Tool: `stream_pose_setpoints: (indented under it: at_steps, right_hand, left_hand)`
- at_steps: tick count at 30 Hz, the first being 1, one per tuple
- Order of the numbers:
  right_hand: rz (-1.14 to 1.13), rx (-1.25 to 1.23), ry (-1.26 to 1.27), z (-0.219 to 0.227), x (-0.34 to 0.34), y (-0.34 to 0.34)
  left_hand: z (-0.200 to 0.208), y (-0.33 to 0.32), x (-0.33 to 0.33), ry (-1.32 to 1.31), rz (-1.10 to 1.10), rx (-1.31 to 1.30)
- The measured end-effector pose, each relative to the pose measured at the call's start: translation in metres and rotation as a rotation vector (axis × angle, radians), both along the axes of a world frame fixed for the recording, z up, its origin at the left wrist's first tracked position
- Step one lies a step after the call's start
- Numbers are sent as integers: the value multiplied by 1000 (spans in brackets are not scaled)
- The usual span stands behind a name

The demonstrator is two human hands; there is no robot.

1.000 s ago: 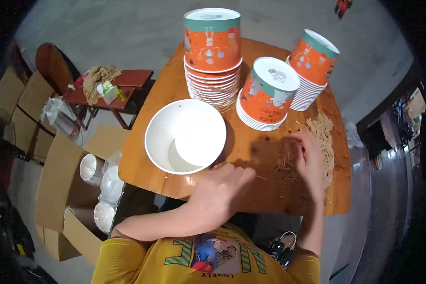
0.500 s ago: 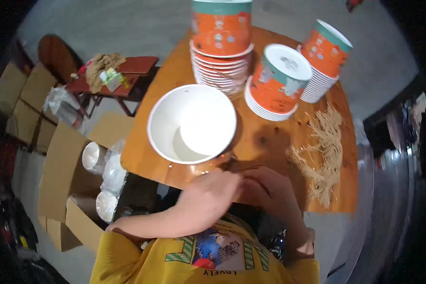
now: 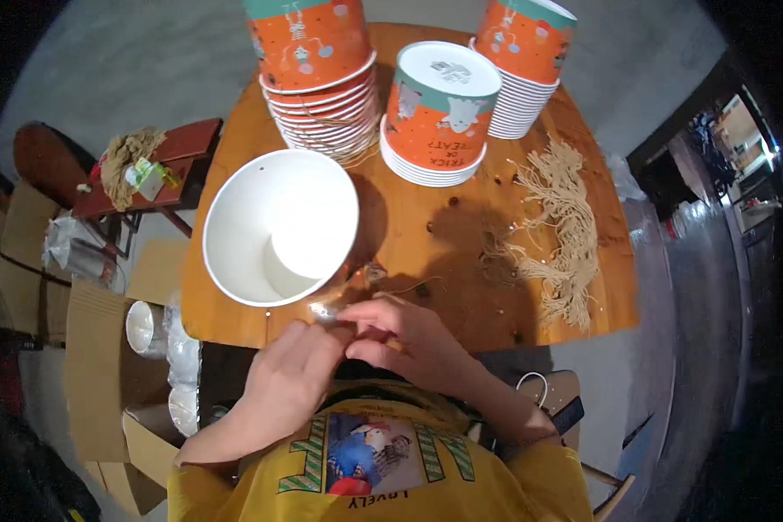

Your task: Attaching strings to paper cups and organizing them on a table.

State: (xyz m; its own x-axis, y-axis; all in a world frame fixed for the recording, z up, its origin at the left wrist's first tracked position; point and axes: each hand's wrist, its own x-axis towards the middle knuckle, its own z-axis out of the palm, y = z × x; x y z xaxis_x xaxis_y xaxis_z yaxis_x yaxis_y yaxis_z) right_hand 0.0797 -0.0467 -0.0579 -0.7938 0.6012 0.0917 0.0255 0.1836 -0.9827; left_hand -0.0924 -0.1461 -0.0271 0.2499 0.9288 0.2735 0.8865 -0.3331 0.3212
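My left hand and my right hand meet at the table's near edge. Both are closed with fingertips together, and whatever they pinch is hidden. A thin strand of twine lies on the wood just beyond my right hand. Past my left hand, a white paper bucket shows its bare inside, with a small hole near the rim. To the right lies a loose bundle of tan twine.
Upside-down stacks of orange and teal paper buckets stand at the far left, the middle and far right of the wooden table. Left below is an open cardboard box with wrapped white buckets; beyond it, a red bench.
The view has shifted, so the table and buckets appear further left. My hands have moved closer together, and my right hand has turned so its fingers and thumb show.
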Motion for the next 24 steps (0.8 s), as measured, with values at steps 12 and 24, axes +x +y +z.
stream_pose_setpoints:
  at_steps: [12, 24]
  right_hand:
    - [-21, 234, -44, -6, -6, 2]
    - [-98, -167, -69, 5, -14, -8]
  left_hand:
    - [-2, 6, -14, 140, -68, 225]
    - [-6, 5, -16, 183, -48, 253]
